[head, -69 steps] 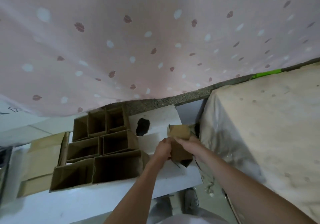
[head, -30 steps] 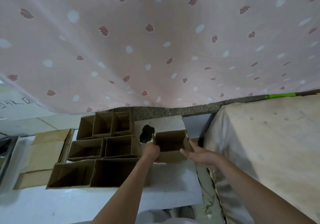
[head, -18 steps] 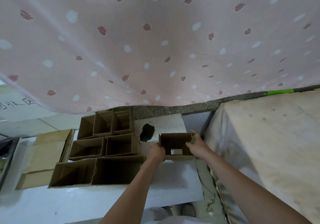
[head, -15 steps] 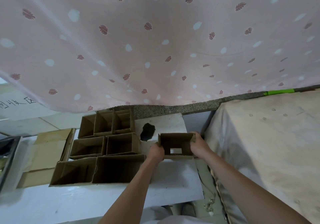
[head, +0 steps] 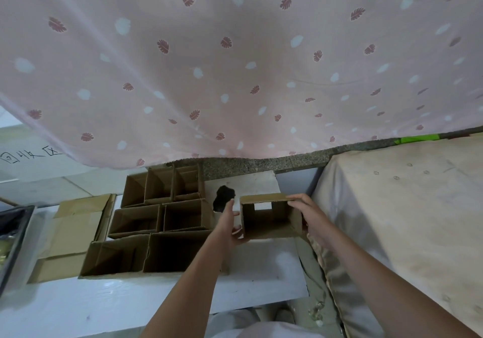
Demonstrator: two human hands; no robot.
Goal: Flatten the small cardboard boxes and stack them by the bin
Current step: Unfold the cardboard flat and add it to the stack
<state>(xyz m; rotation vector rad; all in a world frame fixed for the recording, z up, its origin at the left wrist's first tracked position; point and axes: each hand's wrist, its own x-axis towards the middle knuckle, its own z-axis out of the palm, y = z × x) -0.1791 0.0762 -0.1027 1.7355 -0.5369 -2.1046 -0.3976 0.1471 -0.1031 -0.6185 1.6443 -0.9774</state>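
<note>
So nearest to us are our two forearms, both reaching out over the white table [head: 261, 267]. Our left hand [head: 227, 222] has its fingers straight and flat against the left wall of the box [head: 271, 217], thumb tucked under the bottom corner, so it's pressing rather than gripping. Our right hand [head: 311, 215] curls over the top right corner, fingers hooked on the upper panel. The box sits right between the two hands, held just above the table, and it's an open tube: we can see straight through it to the white board [head: 251, 181] behind. Its long side runs left to right, from hand to hand, so we reckon the squash has to go as a shear, left hand pushing the wall over while the right hand pulls the top down. Both hands are about equally close, neither has the edge. Just left of it are the open boxes [head: 156, 217], still standing up in rows, and further left some flattened cardboard [head: 75, 228] lies on the table. Beyond all that hangs the pink curtain [head: 235, 63]. Can't pick out a bin for sure.
</note>
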